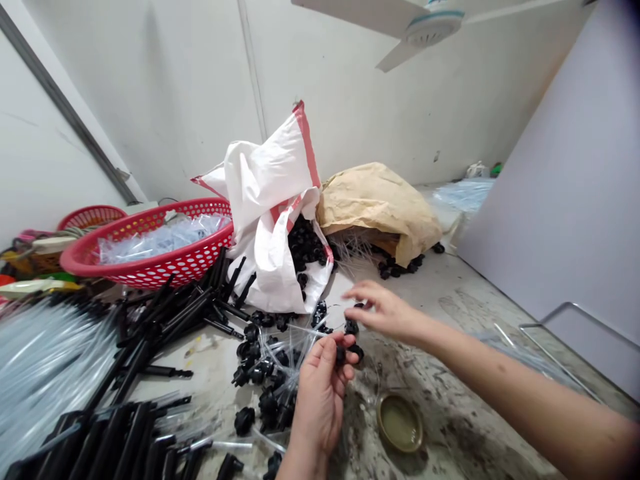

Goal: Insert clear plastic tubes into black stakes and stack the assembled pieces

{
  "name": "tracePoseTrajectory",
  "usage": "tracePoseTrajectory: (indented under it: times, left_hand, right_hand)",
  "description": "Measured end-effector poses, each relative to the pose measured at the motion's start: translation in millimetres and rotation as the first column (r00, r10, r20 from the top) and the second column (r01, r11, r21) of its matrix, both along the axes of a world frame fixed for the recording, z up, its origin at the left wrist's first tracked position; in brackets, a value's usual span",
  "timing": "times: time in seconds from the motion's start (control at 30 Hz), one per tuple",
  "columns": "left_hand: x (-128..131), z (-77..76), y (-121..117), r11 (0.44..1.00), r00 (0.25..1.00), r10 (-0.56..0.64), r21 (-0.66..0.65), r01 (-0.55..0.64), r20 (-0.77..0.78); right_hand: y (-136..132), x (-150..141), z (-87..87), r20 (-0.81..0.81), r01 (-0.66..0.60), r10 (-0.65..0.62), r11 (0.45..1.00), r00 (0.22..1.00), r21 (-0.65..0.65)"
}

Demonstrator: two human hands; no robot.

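Observation:
My left hand [324, 393] is closed, its thumb and fingers pinching a small black plastic cap [341, 355]. Just beyond it, my right hand [387, 312] reaches in from the right with fingers stretched and apart. Below those fingertips is another black plastic piece [351, 327]; whether they touch it I cannot tell. Left of my left hand lies a loose pile of black knobbed caps [263, 370], with thin clear tubes [290, 377] among them. Part of the pile is hidden behind my left hand and wrist.
A small round dish [400, 423] sits near my right forearm. Behind are a white sack [270, 173] spilling black caps, a brown paper bag [375, 193] and a red basket [145, 270] of clear plastic pieces. Black rods [170, 327] and clear tubing [45, 367] fill the left.

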State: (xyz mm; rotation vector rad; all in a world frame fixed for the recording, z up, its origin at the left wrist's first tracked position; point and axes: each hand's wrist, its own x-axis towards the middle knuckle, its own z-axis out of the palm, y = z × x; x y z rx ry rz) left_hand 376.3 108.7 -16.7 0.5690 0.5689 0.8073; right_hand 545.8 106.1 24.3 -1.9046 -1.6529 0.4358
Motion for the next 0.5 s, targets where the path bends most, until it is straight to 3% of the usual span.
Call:
tracePoseTrajectory:
  times: [0.03, 0.13, 0.3, 0.5]
  left_hand:
    - [-0.1, 0.1, 0.4, 1.0, 1.0, -0.006, -0.003, 0.006, -0.007]
    - [-0.2, 1.8, 0.8, 0.998, 0.999, -0.051, -0.025, 0.05, -0.008]
    - [0.1, 3.4, 2.1, 0.991, 0.995, -0.103, -0.079, 0.104, 0.01]
    - [0.3, -1.9, 4.6, 0.986, 0.991, -0.135, -0.096, 0.135, 0.005]
  right_hand:
    - [17.0, 17.2, -5.0, 0.084, 0.185, -0.18, 0.981, 0.98, -0.056]
    - [71.7, 63.9, -23.6, 0.175, 0.405, -0.382, 0.907, 0.907, -0.115]
    - [137.2, 97.2, -51.3, 0.267, 0.554, -0.5, 0.809, 0.824, -0.194]
    - [168.2, 100.0, -68.5, 0.3, 0.658, -0.595, 0.727, 0.746, -0.196]
